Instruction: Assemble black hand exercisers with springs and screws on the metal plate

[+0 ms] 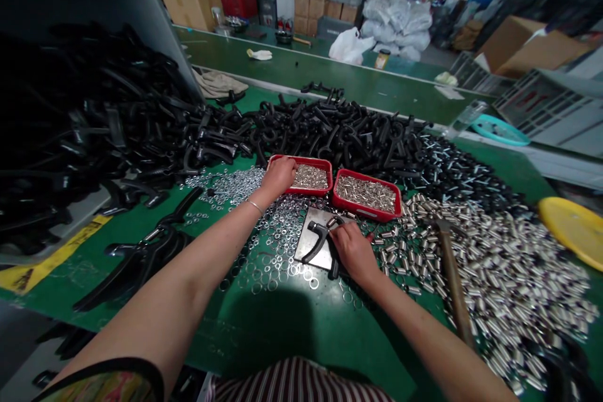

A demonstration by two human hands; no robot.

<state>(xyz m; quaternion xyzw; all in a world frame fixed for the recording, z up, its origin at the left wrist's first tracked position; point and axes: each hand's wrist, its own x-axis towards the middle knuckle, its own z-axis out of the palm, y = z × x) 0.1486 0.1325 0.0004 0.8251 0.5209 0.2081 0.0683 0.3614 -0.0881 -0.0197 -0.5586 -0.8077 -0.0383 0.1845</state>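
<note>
While the bare right hand (354,250) grips a black curved lever-like part (321,239), the bare left hand (281,174) reaches into a red rectangular tray (308,191)

Across the flat green tabletop (217,320), a long heap of glossy black curved parts (320,125) lines the far side, and a broad heap of silvery metal cylinders (509,264) covers the right. A hammer with a brown wooden handle (452,276) lies at the left edge of the cylinders. Near the middle, a second red rectangular tray (367,208) stands just right of the first; both hold small silvery pins (311,177). In front sits a flat square metal plate (306,240).

Over this plate, the lever-like part shows its curved arm left of the right fingers, which are curled closed about its right portion and hide it. Whether it rests on the plate cannot be told.

The left fingers are bent down, close together, with their tips at the pins; whether they pinch any cannot be told. Thin silvery rings (285,217) lie loose left of the plate.
</note>
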